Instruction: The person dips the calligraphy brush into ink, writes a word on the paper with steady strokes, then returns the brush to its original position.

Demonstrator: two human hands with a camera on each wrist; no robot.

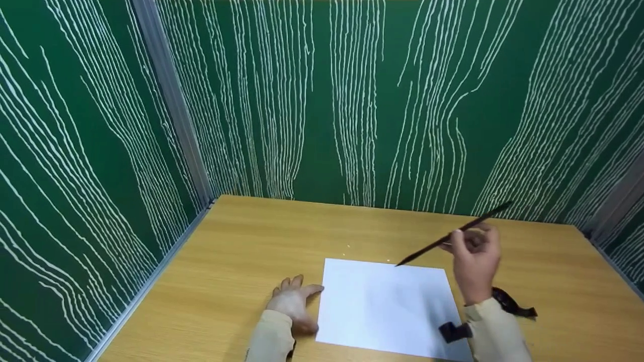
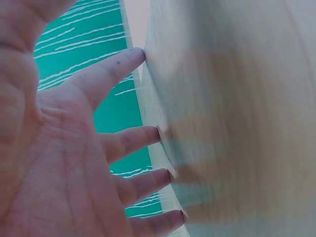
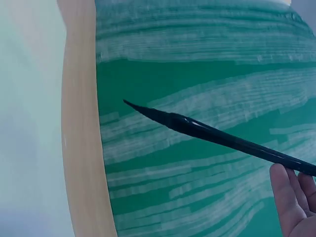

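My right hand (image 1: 475,266) pinches a dark ink brush (image 1: 427,248) by its handle and holds it slanted above a white sheet of paper (image 1: 377,306). In the right wrist view the black pointed tip of the brush (image 3: 153,113) hangs in the air, and some of the fingers (image 3: 286,197) show at its handle. My left hand (image 1: 292,301) lies at the left edge of the sheet with its fingers spread. The left wrist view shows its fingertips (image 2: 136,55) touching the wooden tabletop (image 2: 266,123).
The wooden table (image 1: 211,286) is bounded by green panels (image 1: 322,125) with wavy white lines, at the back and both sides. A grey post (image 1: 176,90) stands at the back left corner. Black straps (image 1: 455,332) stick out from the right wrist. Tiny white specks lie behind the paper.
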